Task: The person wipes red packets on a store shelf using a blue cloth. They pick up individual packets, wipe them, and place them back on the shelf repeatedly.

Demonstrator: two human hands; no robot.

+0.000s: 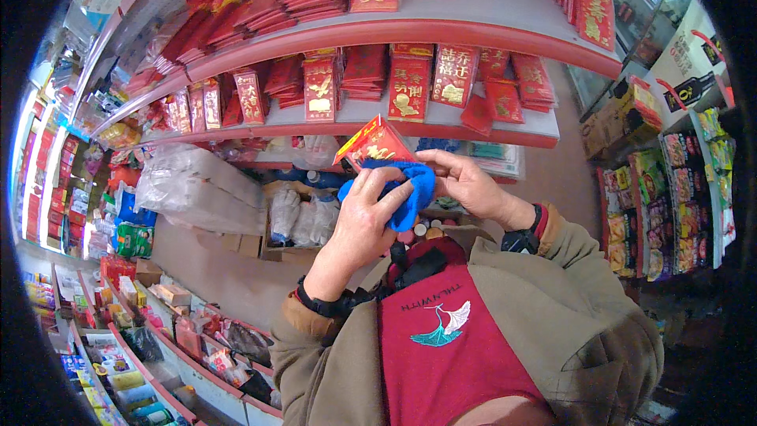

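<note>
My left hand (369, 207) grips a bunched blue cloth (411, 204) and presses it against the lower part of a pack of red envelopes (384, 145). The pack is tilted, with gold print and a yellow strip along its upper left edge. At its right edge is my right hand (467, 183), fingertips at the pack and the cloth; the cloth hides part of this hold. Both hands are in front of the lower shelf edge (355, 129), where more packs of red envelopes (319, 89) stand and lie in stacks.
An upper shelf (473, 29) carries more red envelope stacks. Below left are a large plastic-wrapped bundle (198, 189) and a box of white gloves (287, 213). Racks of snack packets (647, 189) stand at right, and low shelves of goods (195, 361) at lower left.
</note>
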